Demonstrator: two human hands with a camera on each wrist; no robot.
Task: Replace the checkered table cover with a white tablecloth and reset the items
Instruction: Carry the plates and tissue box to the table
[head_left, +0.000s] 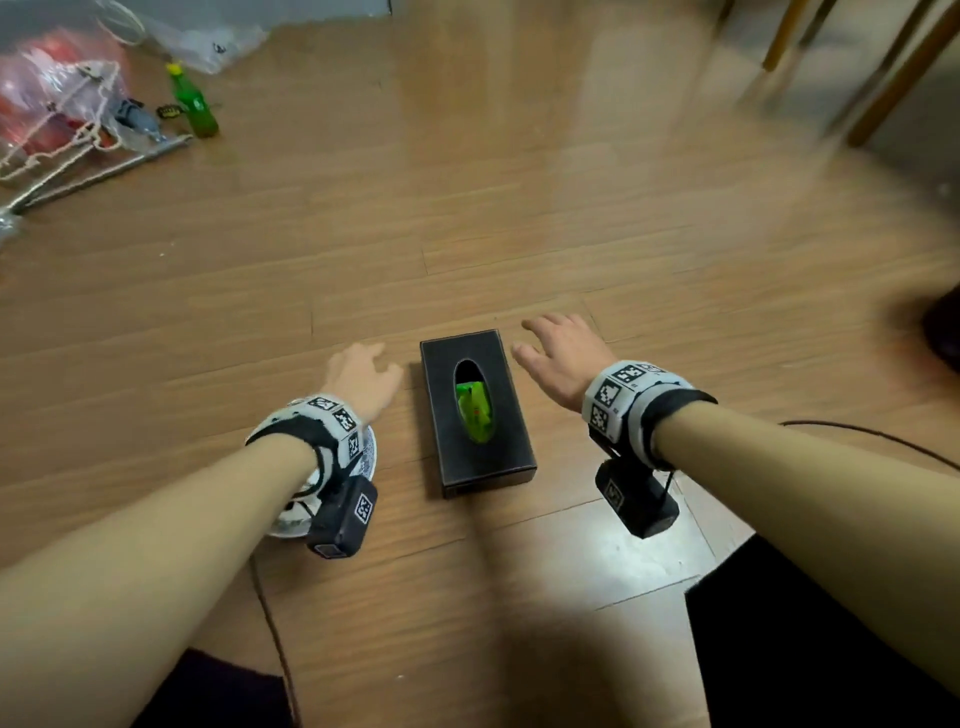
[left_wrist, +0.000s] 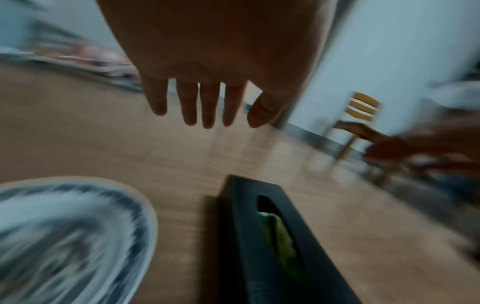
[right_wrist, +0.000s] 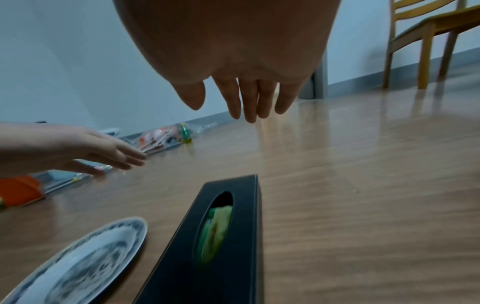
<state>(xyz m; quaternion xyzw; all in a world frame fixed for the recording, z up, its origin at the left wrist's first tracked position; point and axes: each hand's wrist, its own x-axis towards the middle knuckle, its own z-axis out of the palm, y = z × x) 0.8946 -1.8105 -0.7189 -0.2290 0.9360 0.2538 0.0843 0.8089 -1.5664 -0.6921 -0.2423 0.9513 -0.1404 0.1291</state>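
— Hovering, both of them: the left hand (head_left: 363, 376) and the right hand (head_left: 563, 358) hang palm-down above the wooden floor (head_left: 519, 208), one on each side of the black tissue box (head_left: 475, 415). Neither touches it.

— Are the fingers holding anything?

— No. From the left wrist view the left hand's fingers (left_wrist: 207, 107) are straight and slightly spread, with nothing in them. The right hand's fingers (right_wrist: 249, 98) are straight too, close together, the thumb off to one side, also empty.

— And the box itself?

— It lies flat on the floor between the two wrists, its long side running away from the person. Something bright green (head_left: 474, 410) shows through the oval slot in its top. I cannot tell what that is.

— Anything beside it?

— A blue-and-white patterned plate (right_wrist: 85, 261) lies on the floor just to the left of the box, apart from it, mostly under the left forearm in the head view.

— Further off?

— A green bottle (head_left: 195, 104) stands upright near the far left wall, next to a heap of clear plastic bags (head_left: 57, 98) with red inside and pale cord. A wooden chair (right_wrist: 428, 30) stands far right. I see neither a checkered cover nor a white cloth from here.
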